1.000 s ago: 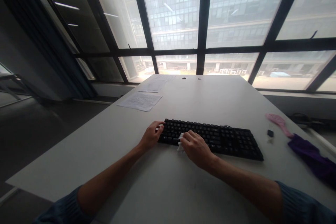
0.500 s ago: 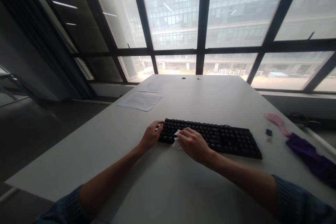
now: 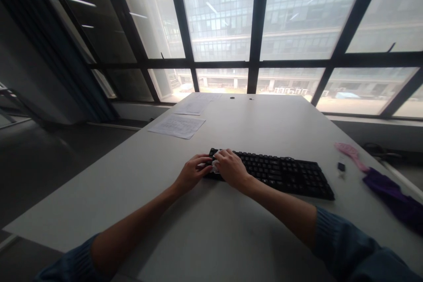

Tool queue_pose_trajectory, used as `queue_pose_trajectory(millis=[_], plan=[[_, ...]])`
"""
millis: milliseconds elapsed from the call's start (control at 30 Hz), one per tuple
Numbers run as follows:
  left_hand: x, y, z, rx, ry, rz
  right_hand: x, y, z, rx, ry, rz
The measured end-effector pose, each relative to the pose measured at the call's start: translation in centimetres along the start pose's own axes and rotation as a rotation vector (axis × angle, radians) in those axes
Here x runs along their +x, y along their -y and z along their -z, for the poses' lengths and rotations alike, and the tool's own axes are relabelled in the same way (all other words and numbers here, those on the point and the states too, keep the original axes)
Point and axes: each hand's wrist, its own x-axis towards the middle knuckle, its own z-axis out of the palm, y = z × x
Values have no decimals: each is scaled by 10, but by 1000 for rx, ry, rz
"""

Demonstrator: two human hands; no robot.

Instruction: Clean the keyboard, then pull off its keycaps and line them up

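A black keyboard lies flat on the white table, its right end angled a little toward me. My left hand grips the keyboard's left end, thumb and fingers bent around it. In my right hand is a crumpled white tissue, pressed onto the keys at the left side. The two hands are close together there, with the fingertips almost meeting. Keys beneath my right hand are hidden.
Sheets of printed paper lie on the table at the far left. Along the right side are a pink brush-like object, a small dark item and a purple cloth. Large windows stand beyond.
My right hand has slid left and slightly away from me along the keyboard with the tissue, coming up beside my left hand. The left hand keeps its hold at the end.
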Motion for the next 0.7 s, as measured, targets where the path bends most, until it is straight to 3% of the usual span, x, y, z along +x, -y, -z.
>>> queue_pose_trajectory(millis=[167,333,500,700], plan=[[-3,-1,0,131,-81,-118,4,3,-3,45,-7,-105],[-3,-7,7,218,-135,-135,9,7,-9,92,-20,-65],[-1,-1,14,101,-74,-10,20,12,-15,101,45,-2],[-2,6,6,32,-53,98,40,2,-20,98,59,43]])
